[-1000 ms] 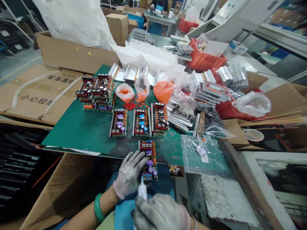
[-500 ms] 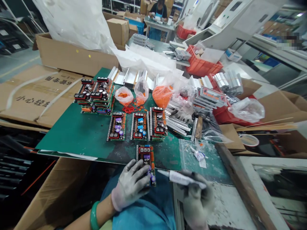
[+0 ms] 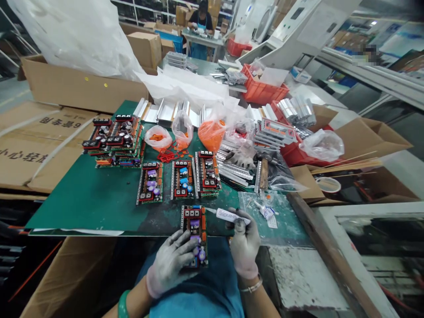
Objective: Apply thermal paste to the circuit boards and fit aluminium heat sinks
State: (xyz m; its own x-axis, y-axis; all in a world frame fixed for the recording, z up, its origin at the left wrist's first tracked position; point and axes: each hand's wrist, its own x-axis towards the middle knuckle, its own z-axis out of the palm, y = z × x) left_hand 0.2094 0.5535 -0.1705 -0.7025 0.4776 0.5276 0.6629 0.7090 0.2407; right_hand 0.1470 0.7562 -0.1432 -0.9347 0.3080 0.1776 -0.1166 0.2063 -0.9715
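Note:
A circuit board (image 3: pixel 194 222) with purple capacitors juts over the near edge of the green table. My left hand (image 3: pixel 174 260), in a grey-white glove, grips this board from its left side, fingers across its lower half; the thumb is hidden. In my gloved right hand (image 3: pixel 245 240) is a white glue tube (image 3: pixel 228 215), pinched between thumb and fingers. Its thin nozzle points left, at the board's upper right corner; whether it touches I cannot tell. Just beyond stand a board with purple capacitors (image 3: pixel 150 183), one with blue capacitors (image 3: pixel 183 180) and a small stack of boards (image 3: pixel 208 174).
Taller board stacks (image 3: pixel 114 141) stand at the table's left. Bags of orange parts (image 3: pixel 212 132), metal strips (image 3: pixel 232 170) and a hammer (image 3: pixel 263 174) lie farther back. A second tube (image 3: pixel 266 213) rests on a plastic bag at right. Another person (image 3: pixel 201 20) sits at a far table.
My right hand has moved up and left with the glue tube, bringing the nozzle to the board's upper right. My left hand stays on the board; the whole view has shifted.

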